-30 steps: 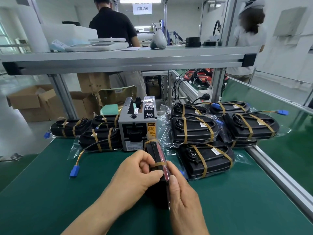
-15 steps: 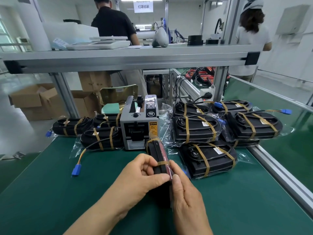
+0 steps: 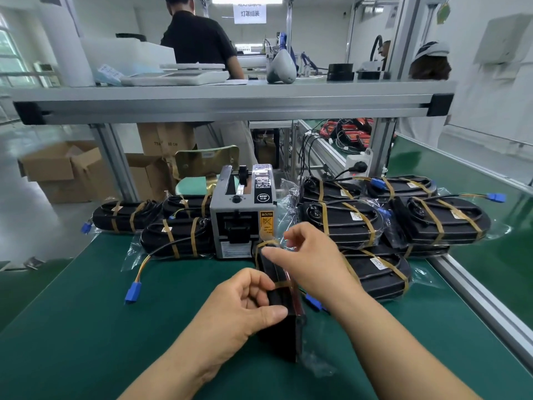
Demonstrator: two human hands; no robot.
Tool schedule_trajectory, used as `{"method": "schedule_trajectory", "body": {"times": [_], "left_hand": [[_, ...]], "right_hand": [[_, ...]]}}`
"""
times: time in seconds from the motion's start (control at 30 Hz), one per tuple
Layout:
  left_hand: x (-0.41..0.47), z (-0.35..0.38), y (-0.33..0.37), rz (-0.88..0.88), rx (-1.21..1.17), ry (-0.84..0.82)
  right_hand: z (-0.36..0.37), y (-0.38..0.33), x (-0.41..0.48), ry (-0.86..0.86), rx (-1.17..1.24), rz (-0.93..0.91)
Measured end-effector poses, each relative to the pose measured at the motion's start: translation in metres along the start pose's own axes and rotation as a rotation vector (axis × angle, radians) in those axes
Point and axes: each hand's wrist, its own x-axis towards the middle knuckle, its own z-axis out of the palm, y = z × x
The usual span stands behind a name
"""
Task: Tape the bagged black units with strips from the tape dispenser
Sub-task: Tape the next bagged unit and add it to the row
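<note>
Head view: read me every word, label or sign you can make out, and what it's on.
"灯罩组装": white hanging sign.
"SEMI": black label on the tape dispenser.
"CAUTION": yellow sticker on the dispenser; its small print is unreadable.
Cardboard box print and white labels on the bagged units: too blurred.

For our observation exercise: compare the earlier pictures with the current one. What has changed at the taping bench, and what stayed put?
The right hand left the near end of the bagged black unit and moved forward along it; its fingers now touch the tape at the far end, by the tape dispenser. The left hand still grips the unit, upright on edge. Dispenser and taped piles unchanged.
</note>
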Motion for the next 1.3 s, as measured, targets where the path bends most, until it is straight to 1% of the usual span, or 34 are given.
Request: {"method": "schedule_trajectory", "body": {"times": [0.1, 0.17, 0.27, 0.33, 0.37, 0.4, 0.5, 0.57, 0.67, 0.77, 0.87, 0.97, 1.07, 1.1, 1.13, 1.17, 1.23, 1.3], "left_hand": [[0.0, -0.002, 0.0, -0.008, 0.024, -0.002], [0.0, -0.005, 0.0, -0.003, 0.057, -0.024], [0.0, -0.009, 0.004, 0.004, 0.107, -0.092], [0.005, -0.013, 0.008, -0.005, 0.075, -0.102], [0.012, -0.015, 0.009, -0.021, 0.021, -0.06], [0.022, -0.018, 0.01, -0.05, -0.052, 0.022], [0.067, -0.031, 0.011, -0.221, -0.355, 0.355], [0.095, -0.038, 0.012, -0.321, -0.504, 0.469], [0.125, -0.041, 0.01, -0.386, -0.597, 0.486], [0.142, -0.036, 0.01, -0.401, -0.649, 0.5], [0.154, -0.029, 0.009, -0.407, -0.699, 0.571], [0.16, -0.022, 0.007, -0.389, -0.748, 0.657], [0.151, -0.015, 0.009, -0.285, -0.762, 0.746], [0.144, -0.014, 0.01, -0.238, -0.74, 0.733], [0.135, -0.015, 0.012, -0.195, -0.697, 0.682], [0.125, -0.016, 0.014, -0.158, -0.639, 0.595], [0.104, -0.021, 0.019, -0.104, -0.471, 0.353], [0.086, -0.025, 0.024, -0.075, -0.255, 0.121]], "right_hand": [[0.014, -0.006, 0.022, -0.006, -0.177, -0.037], [0.018, -0.002, 0.029, 0.012, -0.248, -0.052], [0.022, 0.003, 0.034, 0.048, -0.27, -0.07], [0.025, 0.006, 0.034, 0.069, -0.209, -0.04], [0.026, 0.008, 0.033, 0.072, -0.179, -0.02], [0.027, 0.01, 0.033, 0.069, -0.153, -0.005], [0.027, 0.013, 0.031, 0.049, -0.049, 0.036], [0.026, 0.013, 0.03, 0.04, 0.002, 0.051], [0.023, 0.015, 0.03, 0.045, 0.024, 0.055], [0.022, 0.018, 0.029, 0.049, 0.039, 0.045], [0.024, 0.02, 0.03, 0.06, 0.044, 0.035], [0.025, 0.02, 0.031, 0.067, 0.047, 0.031], [0.024, 0.022, 0.031, 0.068, 0.061, 0.032], [0.023, 0.023, 0.031, 0.067, 0.073, 0.034], [0.023, 0.024, 0.032, 0.067, 0.089, 0.04], [0.022, 0.026, 0.032, 0.067, 0.108, 0.049], [0.023, 0.027, 0.033, 0.056, 0.171, 0.072], [0.024, 0.027, 0.032, 0.035, 0.234, 0.086]]}}
